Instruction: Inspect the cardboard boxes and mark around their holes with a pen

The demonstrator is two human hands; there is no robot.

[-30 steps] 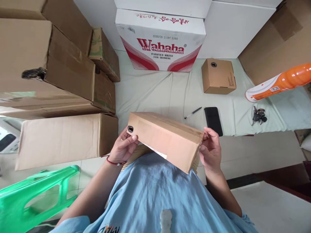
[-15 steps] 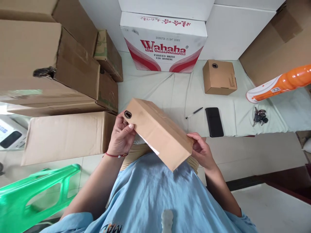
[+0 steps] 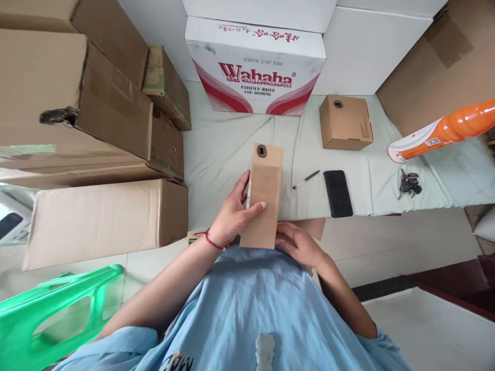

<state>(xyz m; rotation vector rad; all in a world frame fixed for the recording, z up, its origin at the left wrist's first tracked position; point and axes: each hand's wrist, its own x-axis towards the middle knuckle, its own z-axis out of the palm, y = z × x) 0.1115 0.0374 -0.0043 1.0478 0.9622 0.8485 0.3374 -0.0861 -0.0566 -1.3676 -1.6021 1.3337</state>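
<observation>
A long brown cardboard box (image 3: 266,180) is held in front of my body at the table's near edge, a narrow side facing up. Near its far end sits a dark round mark. My left hand (image 3: 237,211) grips it from the left, thumb lying across the upper face and fingers down the left side, where a strip of white label shows. On the other side my right hand (image 3: 299,243) is at the near right edge, with its fingertips partly hidden behind the box.
On the green-covered table (image 3: 228,149) lie a pen (image 3: 306,179), a black phone (image 3: 338,194) and keys (image 3: 409,183). Behind them stand a small brown box (image 3: 346,123), an orange bottle (image 3: 444,131) and a Wahaha carton (image 3: 255,72). Cartons (image 3: 96,216) and a green stool (image 3: 93,304) are leftward.
The box has turned from a diagonal to nearly pointing away from me, showing a narrower face. My left hand moved right and now has its thumb on top; my right hand shifted slightly left.
</observation>
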